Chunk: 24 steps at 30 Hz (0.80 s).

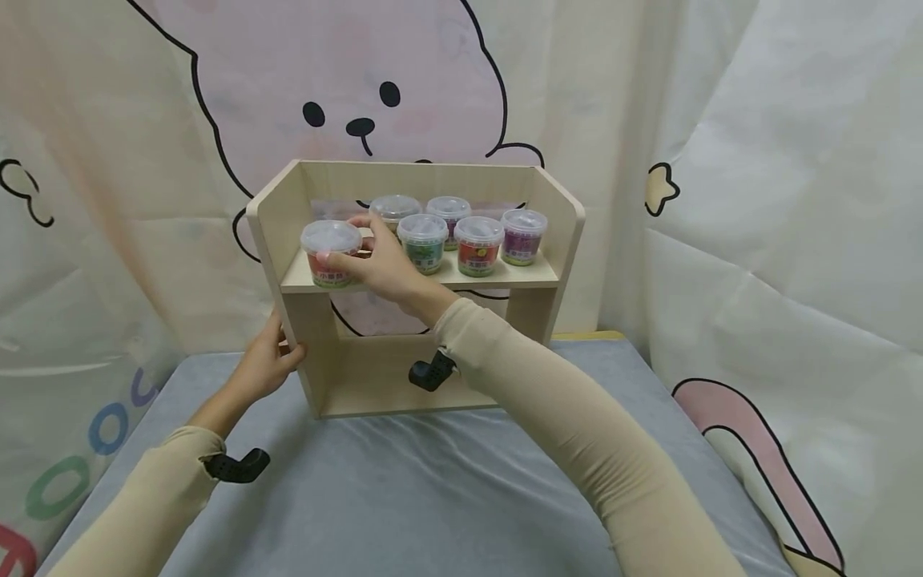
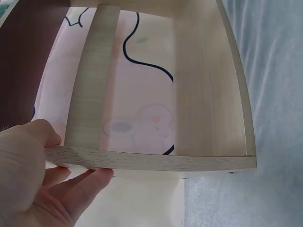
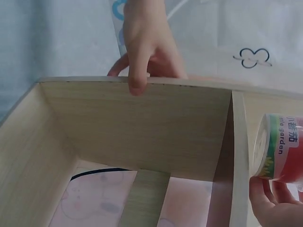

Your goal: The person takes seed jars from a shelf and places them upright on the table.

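A light wooden two-tier shelf (image 1: pixel 433 172) stands on the cloth-covered table. My left hand (image 1: pixel 263 361) grips the edge of its left side panel (image 2: pixel 156 161), thumb on the inner face and fingers on the outer face. With my right hand (image 1: pixel 385 264) I hold a red-labelled plastic cup (image 1: pixel 332 268) with a clear lid, at the left front of the upper tier. In the right wrist view the cup's label (image 3: pixel 286 142) reads "little garden". Beside it stand a green-labelled cup (image 1: pixel 423 250), a red one (image 1: pixel 477 255) and a purple one (image 1: pixel 522 240).
Behind the front cups on the upper tier stand a lidded cup (image 1: pixel 394 207), partly hidden by my right hand, and another purple cup (image 1: pixel 449 212). Grey-blue cloth (image 1: pixel 404 497) covers the table. A printed curtain (image 1: pixel 591 96) hangs close behind the shelf.
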{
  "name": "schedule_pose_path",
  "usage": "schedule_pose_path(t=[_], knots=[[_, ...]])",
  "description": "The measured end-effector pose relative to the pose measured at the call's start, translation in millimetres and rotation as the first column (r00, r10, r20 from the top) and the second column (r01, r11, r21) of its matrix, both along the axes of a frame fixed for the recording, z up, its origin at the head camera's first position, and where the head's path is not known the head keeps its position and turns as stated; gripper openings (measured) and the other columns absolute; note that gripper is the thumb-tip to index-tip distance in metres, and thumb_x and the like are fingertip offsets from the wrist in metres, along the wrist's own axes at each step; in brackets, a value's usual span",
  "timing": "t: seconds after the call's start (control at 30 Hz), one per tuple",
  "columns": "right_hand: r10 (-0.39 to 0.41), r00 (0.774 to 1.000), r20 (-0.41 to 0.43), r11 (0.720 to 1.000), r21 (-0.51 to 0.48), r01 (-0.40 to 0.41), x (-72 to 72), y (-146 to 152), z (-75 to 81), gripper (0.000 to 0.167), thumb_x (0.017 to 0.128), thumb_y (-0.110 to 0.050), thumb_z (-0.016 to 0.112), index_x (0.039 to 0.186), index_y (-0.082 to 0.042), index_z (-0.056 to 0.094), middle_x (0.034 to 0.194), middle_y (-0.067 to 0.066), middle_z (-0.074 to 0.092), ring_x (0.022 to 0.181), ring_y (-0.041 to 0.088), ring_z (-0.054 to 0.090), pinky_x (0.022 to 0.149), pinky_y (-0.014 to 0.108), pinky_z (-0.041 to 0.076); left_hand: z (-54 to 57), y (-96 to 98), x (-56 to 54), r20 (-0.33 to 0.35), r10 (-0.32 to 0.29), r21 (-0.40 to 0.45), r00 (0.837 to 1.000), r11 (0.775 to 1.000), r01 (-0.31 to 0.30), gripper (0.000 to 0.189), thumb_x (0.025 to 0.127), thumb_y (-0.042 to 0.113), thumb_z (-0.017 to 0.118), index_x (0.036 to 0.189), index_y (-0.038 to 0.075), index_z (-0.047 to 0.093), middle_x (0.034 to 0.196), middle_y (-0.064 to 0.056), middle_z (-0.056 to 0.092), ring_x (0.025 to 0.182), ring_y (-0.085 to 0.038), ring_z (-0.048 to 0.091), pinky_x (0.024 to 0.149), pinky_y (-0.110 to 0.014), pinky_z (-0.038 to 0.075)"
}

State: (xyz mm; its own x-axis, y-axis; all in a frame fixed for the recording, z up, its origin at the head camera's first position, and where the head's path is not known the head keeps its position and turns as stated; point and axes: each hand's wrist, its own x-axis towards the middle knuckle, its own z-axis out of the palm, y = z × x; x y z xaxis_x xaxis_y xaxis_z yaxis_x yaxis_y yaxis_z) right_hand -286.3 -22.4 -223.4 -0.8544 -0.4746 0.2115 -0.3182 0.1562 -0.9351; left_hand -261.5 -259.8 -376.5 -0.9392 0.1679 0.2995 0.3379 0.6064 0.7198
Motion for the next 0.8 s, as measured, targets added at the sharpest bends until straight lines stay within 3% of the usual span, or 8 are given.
schedule_pose_path(t=[0.2, 0.5, 0.8], knots=[[0.059, 0.998, -0.006, 0.998, -0.031, -0.059, 15.8, 10.5, -0.8, 0.068, 0.095, -0.018, 0.069, 0.151, -0.014, 0.031, 0.132, 0.015, 0.061, 0.111, 0.014, 0.059, 0.084, 0.019, 0.051, -2.9, 0.5, -0.7, -0.004, -0.006, 0.005, 1.000, 1.000, 0.006, 0.080, 0.099, 0.004, 0.050, 0.163, 0.020, 0.004, 0.149, -0.040, 0.038, 0.118, -0.062, 0.057, 0.079, -0.059, 0.060], [0.136, 0.989, -0.055, 0.991, 0.021, -0.135, 32.0, 27.0, -8.3, 0.071, 0.094, -0.009, 0.068, 0.155, -0.006, 0.032, 0.138, 0.019, 0.059, 0.117, 0.021, 0.063, 0.091, 0.020, 0.053, -0.4, -0.2, 1.7, -0.022, -0.004, -0.019, 1.000, 1.000, 0.004, 0.082, 0.098, 0.002, 0.053, 0.162, 0.018, 0.004, 0.148, -0.037, 0.039, 0.120, -0.060, 0.055, 0.083, -0.064, 0.057], [0.176, 0.983, -0.046, 0.983, 0.060, -0.173, 47.4, 30.4, -31.3, 0.064, 0.093, -0.006, 0.069, 0.148, -0.006, 0.037, 0.131, 0.022, 0.061, 0.109, 0.015, 0.061, 0.088, 0.018, 0.052, -3.1, 2.0, 1.4, -0.057, 0.015, -0.029, 0.998, 0.999, -0.016, 0.073, 0.097, 0.001, 0.051, 0.158, 0.008, 0.012, 0.146, -0.036, 0.042, 0.124, -0.057, 0.053, 0.091, -0.068, 0.052]])
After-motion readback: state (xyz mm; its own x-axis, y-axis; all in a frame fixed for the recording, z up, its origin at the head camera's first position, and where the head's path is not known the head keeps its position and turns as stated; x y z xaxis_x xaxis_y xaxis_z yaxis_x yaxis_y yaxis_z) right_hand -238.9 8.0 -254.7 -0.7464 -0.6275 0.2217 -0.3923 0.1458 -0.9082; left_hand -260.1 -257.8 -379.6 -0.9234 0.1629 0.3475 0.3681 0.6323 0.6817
